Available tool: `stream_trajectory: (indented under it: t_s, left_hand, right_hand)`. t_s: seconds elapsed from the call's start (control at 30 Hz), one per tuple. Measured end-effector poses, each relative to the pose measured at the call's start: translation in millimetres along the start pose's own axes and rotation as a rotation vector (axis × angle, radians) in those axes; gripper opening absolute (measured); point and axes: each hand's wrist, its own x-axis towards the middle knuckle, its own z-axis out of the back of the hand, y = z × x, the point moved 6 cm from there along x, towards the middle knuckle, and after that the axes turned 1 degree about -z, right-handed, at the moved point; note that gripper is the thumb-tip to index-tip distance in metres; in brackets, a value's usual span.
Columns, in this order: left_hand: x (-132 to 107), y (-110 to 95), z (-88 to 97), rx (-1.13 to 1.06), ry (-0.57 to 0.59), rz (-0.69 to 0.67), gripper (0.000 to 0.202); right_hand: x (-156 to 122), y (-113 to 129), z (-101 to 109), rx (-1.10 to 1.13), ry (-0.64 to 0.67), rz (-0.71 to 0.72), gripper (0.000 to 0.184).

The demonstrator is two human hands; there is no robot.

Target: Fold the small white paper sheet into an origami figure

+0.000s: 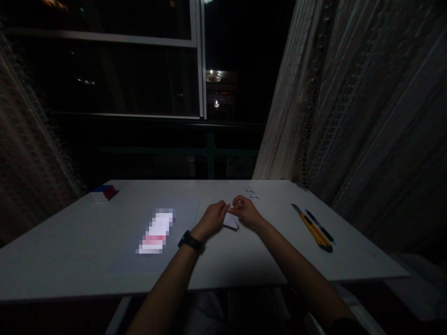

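Note:
Both hands meet over the middle of a white table. A small folded piece of white paper with visible crease lines is between them. My left hand, with a black watch at the wrist, pinches the paper's left and upper side. From the right, my right hand has its thumb and finger closed at the paper's top corner. The fingertips nearly touch each other there and hide part of the paper.
A lit, blurred-out screen lies on a white sheet at left. At the far left is a red, blue and white block. Small marked paper bits lie behind my hands. A yellow utility knife, blade out, and a pen lie right.

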Motion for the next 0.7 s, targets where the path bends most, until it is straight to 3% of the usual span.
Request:
stream_trajectory:
  t_s: [0.13,0.33,0.7]
  left_hand:
    - [-2.2,-3.4,0.9,0.166,-0.016,-0.051,0.028]
    - [-3.9,-4.0,2.3,0.214,-0.025,-0.071,0.026]
    - [-6.8,-18.7,8.5,0.09,-0.047,-0.062,0.031]
  right_hand:
    - [-0.3,1.3,-2.4,0.014,0.028,-0.007,0.04]
    - [-3.8,-7.7,-9.5,0.012,0.18,-0.067,0.044]
    - [-2.1,-2.8,-8.6,0.038,0.015,-0.069,0.041]
